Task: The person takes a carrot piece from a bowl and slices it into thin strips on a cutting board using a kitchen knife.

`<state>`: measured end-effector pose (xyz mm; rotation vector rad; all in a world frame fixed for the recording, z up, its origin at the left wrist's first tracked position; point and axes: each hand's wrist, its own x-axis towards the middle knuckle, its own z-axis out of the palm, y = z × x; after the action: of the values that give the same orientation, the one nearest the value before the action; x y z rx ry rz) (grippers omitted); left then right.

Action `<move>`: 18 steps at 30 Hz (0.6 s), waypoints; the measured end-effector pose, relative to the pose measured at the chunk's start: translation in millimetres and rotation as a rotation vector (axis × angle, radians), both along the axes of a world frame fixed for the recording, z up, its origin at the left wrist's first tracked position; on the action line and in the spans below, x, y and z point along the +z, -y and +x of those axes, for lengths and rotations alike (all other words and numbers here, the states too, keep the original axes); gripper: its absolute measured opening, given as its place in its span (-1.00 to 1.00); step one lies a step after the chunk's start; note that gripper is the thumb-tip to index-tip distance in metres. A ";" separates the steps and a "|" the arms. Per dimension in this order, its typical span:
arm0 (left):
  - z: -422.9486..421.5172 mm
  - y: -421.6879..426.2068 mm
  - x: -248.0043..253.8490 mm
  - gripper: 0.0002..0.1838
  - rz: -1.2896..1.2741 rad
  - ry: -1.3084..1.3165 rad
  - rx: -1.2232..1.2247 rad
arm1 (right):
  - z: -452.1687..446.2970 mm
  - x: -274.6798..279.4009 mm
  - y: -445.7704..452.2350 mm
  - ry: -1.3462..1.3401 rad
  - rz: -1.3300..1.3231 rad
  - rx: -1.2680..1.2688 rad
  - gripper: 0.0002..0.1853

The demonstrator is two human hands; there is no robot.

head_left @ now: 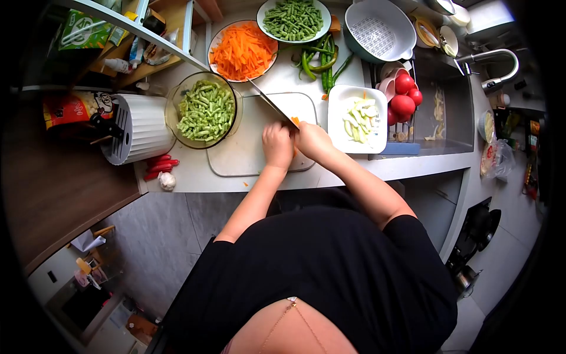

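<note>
My right hand (313, 140) is closed around the handle of a kitchen knife (271, 102). The blade points up and left over the white cutting board (233, 150), and an orange carrot piece (295, 121) shows beside it near my fingers. Close against the knife hand, my left hand (277, 143) rests on the board with its fingers curled; whatever lies under them is hidden. More small orange bits show between the two hands. Just left of the board stands a glass bowl (237, 112) of chopped green beans (205, 111).
Behind the board are a plate of carrot strips (243, 52), a plate of cut green beans (295, 19), green peppers (324, 62) and a grey colander (383, 56). A white tray (377, 141) stands right, near tomatoes (403, 105) and the sink (457, 130). Garlic (167, 181) lies front left.
</note>
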<state>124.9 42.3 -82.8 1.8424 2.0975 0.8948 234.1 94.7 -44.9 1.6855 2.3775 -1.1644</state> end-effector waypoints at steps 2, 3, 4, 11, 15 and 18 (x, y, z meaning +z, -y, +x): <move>-1.2 -6.3 -3.8 -0.96 0.009 0.037 0.022 | 11.4 4.4 2.5 -0.001 0.017 -0.029 -0.77; -1.3 -5.7 -4.1 -0.96 -0.005 0.057 0.036 | 15.7 9.0 9.3 0.001 0.011 -0.040 -0.76; -0.3 -1.9 -5.1 -0.96 -0.025 0.079 0.048 | 19.1 10.9 15.8 0.002 0.018 -0.061 -0.75; 1.7 -2.5 -7.3 -0.96 -0.021 0.037 0.055 | 24.9 6.3 28.7 0.055 -0.041 -0.040 -0.76; -0.7 -0.1 -11.8 -0.92 -0.085 -0.002 0.036 | 8.9 1.4 20.5 0.055 -0.099 -0.067 -0.76; -0.7 -1.4 -9.0 -0.92 -0.059 0.053 0.054 | 3.3 -7.9 5.3 -0.015 -0.060 -0.054 -0.73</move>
<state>124.2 43.7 -91.8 1.7223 2.1278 0.8745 237.4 89.4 -52.8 1.7394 2.2943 -1.2476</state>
